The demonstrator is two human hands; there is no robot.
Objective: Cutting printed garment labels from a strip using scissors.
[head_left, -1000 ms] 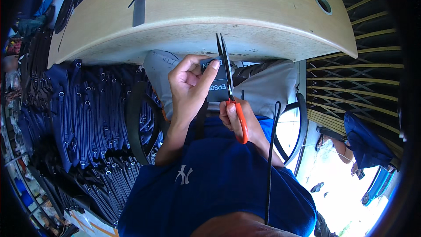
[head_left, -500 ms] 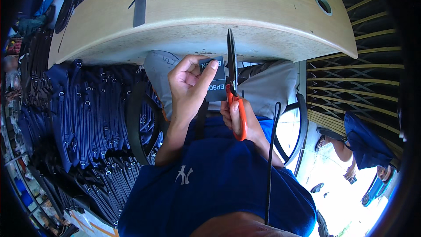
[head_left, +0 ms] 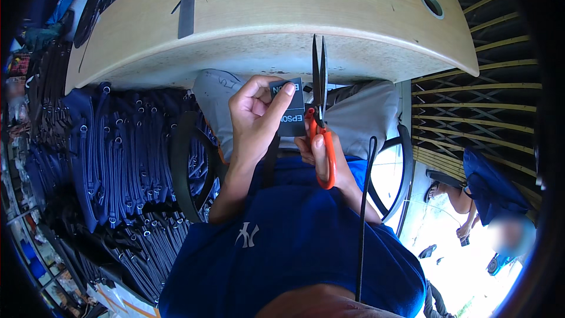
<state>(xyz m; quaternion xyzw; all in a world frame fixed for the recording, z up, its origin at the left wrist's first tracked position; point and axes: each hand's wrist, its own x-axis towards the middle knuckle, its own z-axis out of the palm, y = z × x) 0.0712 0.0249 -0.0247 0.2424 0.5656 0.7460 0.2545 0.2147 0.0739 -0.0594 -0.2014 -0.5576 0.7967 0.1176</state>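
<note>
My left hand [head_left: 256,113] pinches a small dark label strip [head_left: 292,119] with pale lettering, its thumb lying across the front. A fine line crosses the strip about halfway down. In my right hand [head_left: 319,152] is a pair of scissors [head_left: 322,82] with orange handles, thumb in one loop. Their dark blades point up toward the table and stand slightly apart, just right of the strip. Some of my right fingers are hidden behind the strip and the handles. Both hands are above my lap, below the table's near edge.
A wooden table [head_left: 265,3] with a grey strip [head_left: 188,6] and a round cable hole [head_left: 431,5] spans the front. Many navy straps with metal rings [head_left: 126,159] hang at left. A folding metal gate [head_left: 471,97] and another person's arm [head_left: 469,224] are at right.
The scissors' blades have parted from nearly together to a narrow V, and their tips have shifted slightly right. My left hand keeps the strip in about the same place.
</note>
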